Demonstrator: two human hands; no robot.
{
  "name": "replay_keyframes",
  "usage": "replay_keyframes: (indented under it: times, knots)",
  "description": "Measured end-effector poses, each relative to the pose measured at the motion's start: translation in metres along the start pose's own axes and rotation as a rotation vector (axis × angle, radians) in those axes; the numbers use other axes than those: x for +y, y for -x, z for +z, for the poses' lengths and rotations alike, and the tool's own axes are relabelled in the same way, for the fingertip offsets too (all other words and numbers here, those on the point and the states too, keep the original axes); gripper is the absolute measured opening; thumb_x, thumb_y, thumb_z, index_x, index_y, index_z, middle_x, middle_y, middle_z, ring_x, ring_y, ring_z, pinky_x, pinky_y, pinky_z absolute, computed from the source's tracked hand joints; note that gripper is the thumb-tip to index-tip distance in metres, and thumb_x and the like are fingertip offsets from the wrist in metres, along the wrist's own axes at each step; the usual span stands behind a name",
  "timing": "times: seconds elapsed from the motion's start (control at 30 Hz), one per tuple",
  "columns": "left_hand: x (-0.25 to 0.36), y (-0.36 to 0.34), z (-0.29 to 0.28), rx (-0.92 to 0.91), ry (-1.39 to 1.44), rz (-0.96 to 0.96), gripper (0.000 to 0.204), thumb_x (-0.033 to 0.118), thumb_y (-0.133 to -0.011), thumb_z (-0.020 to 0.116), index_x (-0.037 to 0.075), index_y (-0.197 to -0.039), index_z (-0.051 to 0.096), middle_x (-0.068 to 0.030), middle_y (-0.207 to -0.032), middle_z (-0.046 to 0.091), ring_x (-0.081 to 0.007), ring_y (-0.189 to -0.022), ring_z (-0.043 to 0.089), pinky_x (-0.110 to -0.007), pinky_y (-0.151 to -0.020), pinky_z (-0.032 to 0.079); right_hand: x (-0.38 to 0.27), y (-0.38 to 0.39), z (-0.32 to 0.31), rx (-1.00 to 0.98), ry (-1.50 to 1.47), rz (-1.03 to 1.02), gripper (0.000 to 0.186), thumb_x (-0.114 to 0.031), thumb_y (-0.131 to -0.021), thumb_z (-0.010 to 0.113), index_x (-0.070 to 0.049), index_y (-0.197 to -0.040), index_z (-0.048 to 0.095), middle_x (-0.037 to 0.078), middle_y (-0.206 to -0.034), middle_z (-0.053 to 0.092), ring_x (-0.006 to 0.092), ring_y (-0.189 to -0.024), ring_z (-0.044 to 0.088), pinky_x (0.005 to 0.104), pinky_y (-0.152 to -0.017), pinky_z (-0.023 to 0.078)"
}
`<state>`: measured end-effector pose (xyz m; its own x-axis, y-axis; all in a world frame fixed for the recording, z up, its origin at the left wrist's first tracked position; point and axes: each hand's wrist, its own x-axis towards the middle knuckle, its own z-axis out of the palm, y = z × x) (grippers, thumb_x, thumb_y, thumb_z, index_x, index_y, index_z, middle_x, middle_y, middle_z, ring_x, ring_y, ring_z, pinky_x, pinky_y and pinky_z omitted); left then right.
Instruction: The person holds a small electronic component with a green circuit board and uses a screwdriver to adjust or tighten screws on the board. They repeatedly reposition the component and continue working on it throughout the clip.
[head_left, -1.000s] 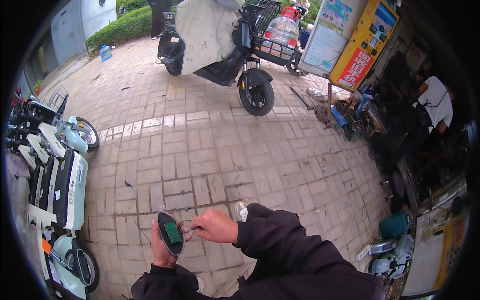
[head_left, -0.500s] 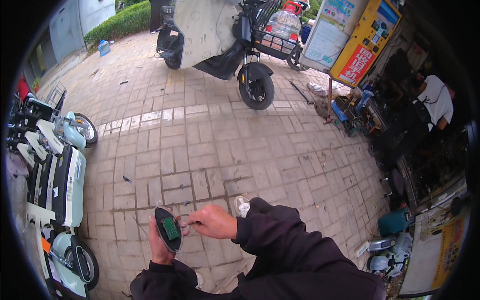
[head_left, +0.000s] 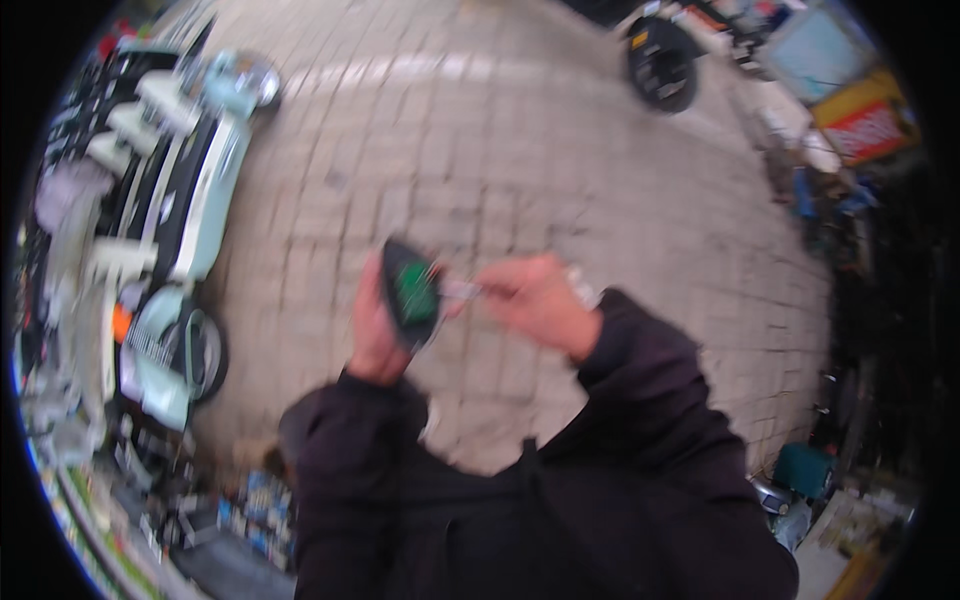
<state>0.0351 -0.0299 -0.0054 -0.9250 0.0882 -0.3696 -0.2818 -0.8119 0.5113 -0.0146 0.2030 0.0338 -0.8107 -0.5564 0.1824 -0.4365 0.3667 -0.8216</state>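
We see grey brick paving (head_left: 520, 150) across the middle — blurred. Pale green scooters (head_left: 180, 210) parked in a row at left, one wheel (head_left: 200, 355) near the bottom. A dark scooter wheel (head_left: 662, 72) at top right, a yellow-red sign (head_left: 860, 125) beyond, a teal container (head_left: 803, 468) low right.

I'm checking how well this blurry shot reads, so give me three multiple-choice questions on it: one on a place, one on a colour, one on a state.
1. Where are the parked scooters?
A. person's left
B. person's right
C. behind the hands

2. What colour shows inside the dark oval casing?
A. red
B. green
C. yellow

3. How is the casing held?
A. lying on the paving
B. gripped in the left hand
C. hanging from a strap

Answers: 1 A, they line the picture's left edge. 2 B, a green board fills it. 3 B, left fingers wrap it while the right hand brings a small part to it.
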Motion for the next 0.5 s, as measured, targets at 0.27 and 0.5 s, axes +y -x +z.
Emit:
replay_keyframes:
  times: [0.27,0.5]
  knots:
    - [0.007,0.008,0.016,-0.023,-0.085,0.043,0.079,0.063,-0.108,0.034,-0.005,-0.14,0.055,-0.0241,-0.126,0.066,-0.0368,-0.111,0.07,-0.054,-0.086,0.065,-0.021,0.001,-0.005,-0.031,-0.06,0.077,0.014,0.001,-0.088,0.066,0.001,-0.1,0.074,0.012,-0.067,0.06,0.018,-0.058,0.054,0.0322,-0.056,0.044]
    - [0.007,0.009,0.014,-0.024,-0.118,0.026,0.079,0.065,-0.108,0.033,-0.003,-0.141,0.055,-0.0235,-0.128,0.065,-0.0376,-0.111,0.069,-0.054,-0.085,0.065,-0.021,0.0,-0.004,-0.019,0.018,0.033,0.013,-0.001,-0.084,0.068,-0.001,-0.096,0.074,0.017,-0.073,0.068,0.0316,-0.062,0.067,0.0366,-0.059,0.052]
